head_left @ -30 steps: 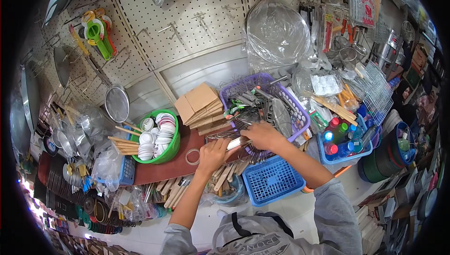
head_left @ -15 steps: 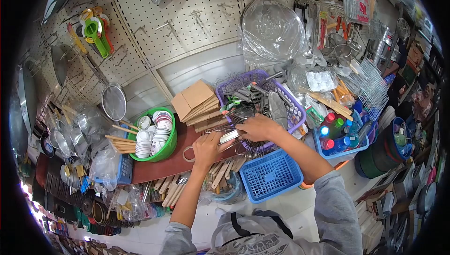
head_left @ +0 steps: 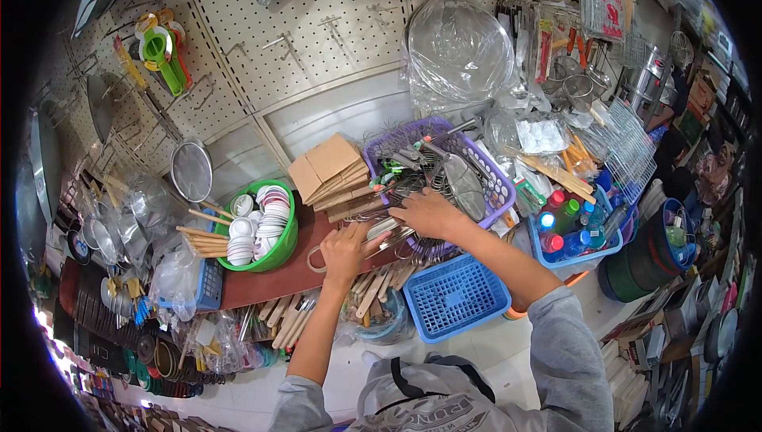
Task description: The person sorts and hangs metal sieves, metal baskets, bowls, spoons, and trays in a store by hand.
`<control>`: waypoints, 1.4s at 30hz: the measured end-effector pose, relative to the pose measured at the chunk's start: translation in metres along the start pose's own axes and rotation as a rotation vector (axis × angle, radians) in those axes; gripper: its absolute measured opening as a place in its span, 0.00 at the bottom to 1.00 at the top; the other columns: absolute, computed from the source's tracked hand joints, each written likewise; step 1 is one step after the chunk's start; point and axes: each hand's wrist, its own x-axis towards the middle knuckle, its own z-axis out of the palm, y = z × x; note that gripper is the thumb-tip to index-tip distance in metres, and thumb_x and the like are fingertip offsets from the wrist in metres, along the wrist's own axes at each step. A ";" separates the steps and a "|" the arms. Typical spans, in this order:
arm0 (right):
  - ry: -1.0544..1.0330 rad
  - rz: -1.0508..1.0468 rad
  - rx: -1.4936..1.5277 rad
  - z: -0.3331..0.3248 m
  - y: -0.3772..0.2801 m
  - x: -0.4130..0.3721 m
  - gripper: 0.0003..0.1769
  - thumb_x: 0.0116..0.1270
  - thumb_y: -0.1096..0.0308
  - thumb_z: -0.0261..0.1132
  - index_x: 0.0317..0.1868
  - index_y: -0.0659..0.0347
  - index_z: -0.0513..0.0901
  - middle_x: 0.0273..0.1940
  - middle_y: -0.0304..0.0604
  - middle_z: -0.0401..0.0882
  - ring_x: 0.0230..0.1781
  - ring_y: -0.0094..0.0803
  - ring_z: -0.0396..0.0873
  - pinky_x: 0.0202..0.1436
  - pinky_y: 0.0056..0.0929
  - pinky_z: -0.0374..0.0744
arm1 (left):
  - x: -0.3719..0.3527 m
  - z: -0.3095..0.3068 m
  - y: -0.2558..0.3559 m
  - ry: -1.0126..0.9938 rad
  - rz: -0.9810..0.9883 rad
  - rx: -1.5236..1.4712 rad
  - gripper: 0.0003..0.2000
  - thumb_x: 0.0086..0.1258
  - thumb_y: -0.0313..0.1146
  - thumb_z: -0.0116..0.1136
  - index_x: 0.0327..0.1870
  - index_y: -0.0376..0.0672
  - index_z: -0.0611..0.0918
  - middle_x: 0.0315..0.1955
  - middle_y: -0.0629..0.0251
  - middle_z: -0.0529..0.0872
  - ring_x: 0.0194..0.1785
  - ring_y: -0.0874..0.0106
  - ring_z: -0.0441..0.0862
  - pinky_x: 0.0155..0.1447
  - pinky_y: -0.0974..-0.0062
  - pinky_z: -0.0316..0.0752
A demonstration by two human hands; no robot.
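"Left hand [head_left: 345, 252]: how does it stand?"
"Curled narrowly around a slim metal piece [head_left: 382, 229], shiny and straight, the thumb along it. Right hand [head_left: 426, 214] bends its fingers at the far end; whether it grips, I cannot tell."
"Where is the piece, and how does it point?"
"Just beside the near-left corner of the purple basket [head_left: 500, 214]. Its long axis slants, far end toward the basket, near end at the left palm."
"And the basket?"
"Perforated plastic, heaped with thin wires [head_left: 395, 143] and metal utensils [head_left: 434, 163], one a smooth grey oval head [head_left: 463, 186]."
"Around it?"
"Left of it, stacked flat cardboard [head_left: 327, 163]; farther left, a round green tub [head_left: 284, 243] of rounded white pieces [head_left: 243, 235]. In front, a latticed blue tray [head_left: 458, 297]. Rightward, a blue bin [head_left: 583, 257] of capped plastic bottles [head_left: 575, 241]."
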 end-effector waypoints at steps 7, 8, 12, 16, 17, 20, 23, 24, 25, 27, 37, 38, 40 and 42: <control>0.136 -0.006 -0.078 0.014 -0.003 0.006 0.14 0.70 0.66 0.62 0.55 0.45 0.84 0.47 0.42 0.87 0.57 0.42 0.83 0.63 0.51 0.73 | -0.004 0.005 -0.005 0.018 0.033 0.006 0.19 0.61 0.55 0.76 0.28 0.49 0.84 0.19 0.70 0.81 0.18 0.68 0.75 0.26 0.70 0.67; 0.145 0.001 -0.079 0.016 -0.004 0.007 0.14 0.70 0.66 0.62 0.54 0.45 0.84 0.47 0.42 0.87 0.56 0.42 0.83 0.62 0.50 0.72 | -0.005 0.006 -0.006 0.018 0.034 0.005 0.19 0.61 0.54 0.76 0.27 0.49 0.84 0.19 0.70 0.80 0.18 0.68 0.75 0.26 0.70 0.67; 0.184 0.007 -0.114 0.017 -0.011 0.004 0.11 0.71 0.66 0.62 0.52 0.46 0.85 0.45 0.42 0.86 0.54 0.40 0.84 0.59 0.47 0.73 | -0.007 0.001 -0.003 -0.011 0.013 -0.016 0.19 0.61 0.51 0.78 0.27 0.46 0.83 0.19 0.67 0.80 0.19 0.66 0.75 0.26 0.68 0.69; 0.252 0.008 -0.204 0.020 -0.020 0.002 0.11 0.68 0.67 0.64 0.50 0.48 0.85 0.45 0.40 0.85 0.53 0.38 0.82 0.56 0.45 0.73 | -0.011 -0.002 -0.002 -0.049 -0.019 -0.067 0.20 0.62 0.50 0.77 0.28 0.44 0.82 0.20 0.65 0.80 0.19 0.64 0.77 0.26 0.66 0.71; 0.296 0.001 -0.232 0.021 -0.023 0.001 0.12 0.67 0.67 0.65 0.50 0.49 0.85 0.45 0.39 0.84 0.54 0.37 0.82 0.55 0.44 0.73 | -0.014 -0.001 -0.004 -0.066 -0.030 -0.083 0.20 0.62 0.50 0.77 0.29 0.44 0.82 0.21 0.65 0.81 0.20 0.64 0.78 0.26 0.66 0.71; 0.404 -0.049 -0.254 0.009 -0.028 -0.006 0.14 0.65 0.64 0.68 0.51 0.49 0.86 0.46 0.37 0.82 0.55 0.36 0.79 0.55 0.42 0.72 | -0.021 -0.001 -0.009 -0.094 -0.053 -0.126 0.22 0.64 0.50 0.76 0.27 0.43 0.77 0.21 0.64 0.79 0.20 0.63 0.79 0.25 0.66 0.72; 0.544 -0.089 -0.162 -0.010 -0.029 -0.021 0.13 0.61 0.65 0.72 0.47 0.50 0.86 0.46 0.37 0.79 0.54 0.35 0.76 0.53 0.41 0.71 | -0.024 0.000 -0.011 -0.098 -0.066 -0.152 0.24 0.66 0.50 0.75 0.26 0.43 0.74 0.20 0.63 0.78 0.20 0.63 0.80 0.24 0.66 0.72; 0.598 -0.098 -0.117 -0.012 -0.027 -0.026 0.12 0.60 0.66 0.73 0.45 0.50 0.85 0.45 0.37 0.79 0.53 0.35 0.76 0.51 0.41 0.70 | -0.025 0.000 -0.011 -0.097 -0.070 -0.158 0.24 0.66 0.50 0.75 0.25 0.43 0.73 0.20 0.63 0.78 0.20 0.63 0.80 0.24 0.66 0.73; 0.643 -0.054 -0.084 -0.012 -0.024 -0.032 0.13 0.59 0.66 0.74 0.45 0.51 0.85 0.45 0.37 0.78 0.52 0.36 0.75 0.51 0.41 0.70 | -0.025 -0.001 -0.011 -0.097 -0.079 -0.169 0.24 0.66 0.50 0.75 0.25 0.43 0.74 0.20 0.63 0.78 0.20 0.63 0.80 0.24 0.66 0.72; 0.734 0.035 -0.019 -0.009 -0.019 -0.045 0.15 0.58 0.64 0.77 0.44 0.51 0.84 0.44 0.38 0.76 0.49 0.37 0.74 0.49 0.41 0.69 | -0.026 -0.002 -0.011 -0.096 -0.097 -0.191 0.24 0.66 0.50 0.75 0.25 0.42 0.74 0.20 0.63 0.77 0.20 0.63 0.80 0.24 0.66 0.72; 0.823 0.587 0.130 0.064 0.039 -0.076 0.20 0.56 0.70 0.76 0.49 0.52 0.81 0.50 0.42 0.75 0.55 0.45 0.73 0.57 0.46 0.67 | -0.033 0.002 -0.016 -0.088 -0.119 -0.221 0.24 0.64 0.49 0.76 0.24 0.43 0.74 0.18 0.64 0.77 0.20 0.64 0.79 0.25 0.66 0.70; 0.815 0.606 0.138 0.066 0.040 -0.078 0.21 0.55 0.71 0.76 0.49 0.52 0.81 0.52 0.41 0.76 0.57 0.45 0.73 0.59 0.46 0.67 | -0.035 0.002 -0.016 -0.086 -0.124 -0.230 0.23 0.64 0.49 0.77 0.25 0.43 0.75 0.19 0.64 0.77 0.21 0.64 0.79 0.25 0.66 0.70; 0.850 0.515 0.085 0.063 0.043 -0.080 0.22 0.52 0.75 0.75 0.48 0.52 0.82 0.53 0.40 0.78 0.59 0.44 0.75 0.60 0.46 0.69 | -0.037 0.000 -0.019 -0.088 -0.135 -0.240 0.21 0.62 0.46 0.78 0.27 0.42 0.78 0.20 0.64 0.79 0.22 0.63 0.80 0.27 0.66 0.71; 0.876 0.425 0.090 0.056 0.044 -0.082 0.22 0.49 0.77 0.73 0.46 0.52 0.83 0.53 0.38 0.81 0.59 0.43 0.78 0.58 0.45 0.72 | -0.038 -0.003 -0.023 -0.098 -0.148 -0.246 0.16 0.59 0.41 0.80 0.30 0.40 0.83 0.22 0.62 0.82 0.24 0.63 0.81 0.29 0.67 0.73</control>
